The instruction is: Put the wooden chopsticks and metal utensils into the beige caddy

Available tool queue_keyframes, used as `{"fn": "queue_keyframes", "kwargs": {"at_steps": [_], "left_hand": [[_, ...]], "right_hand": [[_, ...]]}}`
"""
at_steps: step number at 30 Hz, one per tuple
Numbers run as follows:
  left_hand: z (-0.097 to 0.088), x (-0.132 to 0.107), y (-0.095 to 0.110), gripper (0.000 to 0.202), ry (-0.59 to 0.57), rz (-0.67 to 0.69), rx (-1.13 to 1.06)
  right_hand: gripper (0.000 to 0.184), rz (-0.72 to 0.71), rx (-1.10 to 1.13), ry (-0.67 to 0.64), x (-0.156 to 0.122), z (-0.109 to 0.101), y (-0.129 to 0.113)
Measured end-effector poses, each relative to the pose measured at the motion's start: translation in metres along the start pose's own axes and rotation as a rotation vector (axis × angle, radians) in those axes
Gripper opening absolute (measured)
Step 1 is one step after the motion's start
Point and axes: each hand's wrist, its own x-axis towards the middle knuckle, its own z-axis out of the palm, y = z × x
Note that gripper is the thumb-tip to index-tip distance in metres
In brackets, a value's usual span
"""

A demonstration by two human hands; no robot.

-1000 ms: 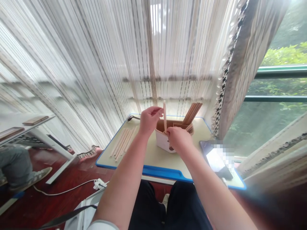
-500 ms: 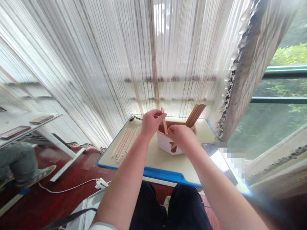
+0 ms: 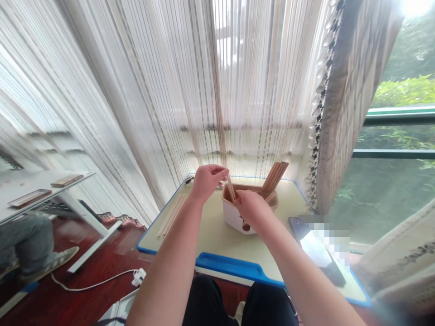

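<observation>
Pale wooden chopsticks (image 3: 231,187) stand tilted at the left end of a white box with a wooden rim (image 3: 233,220). My left hand (image 3: 205,182) pinches them near their upper ends. Lower down, at the box's opening, the fingers of my right hand (image 3: 252,206) are closed around them. Their bottom ends are hidden by the box and my right hand. Darker brown chopsticks (image 3: 276,176) lean out of the right side of the same box. A few loose pale chopsticks (image 3: 172,215) lie on the table, partly covered by my left forearm.
The small table (image 3: 207,237) has a blue edge and a blue front tray (image 3: 231,268). A dark tablet-like device (image 3: 319,249) lies at its right. Curtains (image 3: 163,90) hang behind. At left, a person's leg (image 3: 32,237) shows beneath a white desk (image 3: 76,181).
My hands have lowered the pale chopsticks slightly toward the box. My left forearm has shifted left and covers more of the loose chopsticks. The camera view has tilted a little.
</observation>
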Motion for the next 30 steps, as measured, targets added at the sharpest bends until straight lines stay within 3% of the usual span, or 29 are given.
{"fn": "queue_keyframes", "kwargs": {"at_steps": [3, 6, 8, 10, 13, 17, 24, 27, 30], "left_hand": [[0.005, -0.004, -0.005, 0.028, -0.033, -0.027, 0.04], [0.013, -0.01, -0.01, 0.027, -0.045, -0.008, 0.124], [0.018, -0.014, -0.011, 0.03, -0.034, 0.052, 0.214], [0.023, -0.017, -0.01, 0.029, -0.021, 0.124, 0.328], [0.028, -0.021, -0.008, 0.017, -0.029, 0.181, 0.453], [0.029, -0.023, -0.009, 0.013, -0.016, 0.175, 0.46], [0.024, -0.028, -0.006, 0.018, 0.04, 0.15, 0.349], [0.023, -0.029, -0.003, 0.019, 0.102, 0.19, 0.399], [0.025, -0.027, -0.005, 0.017, 0.078, 0.161, 0.467]], "right_hand": [[0.018, 0.011, 0.088, 0.209, -0.021, -0.012, 0.001], [0.022, 0.013, 0.252, 0.498, -0.044, -0.02, 0.013], [0.021, 0.096, 0.32, 0.684, -0.053, -0.019, 0.024], [0.021, 0.203, 0.354, 0.748, -0.056, -0.014, 0.035], [0.027, 0.295, 0.401, 0.622, -0.051, -0.005, 0.045], [0.035, 0.381, 0.412, 0.526, -0.043, -0.001, 0.047], [0.029, 0.161, 0.305, 0.451, -0.033, -0.014, 0.044], [0.028, 0.092, 0.334, 0.451, -0.026, -0.024, 0.036], [0.025, 0.036, 0.255, 0.368, -0.016, -0.028, 0.025]]}}
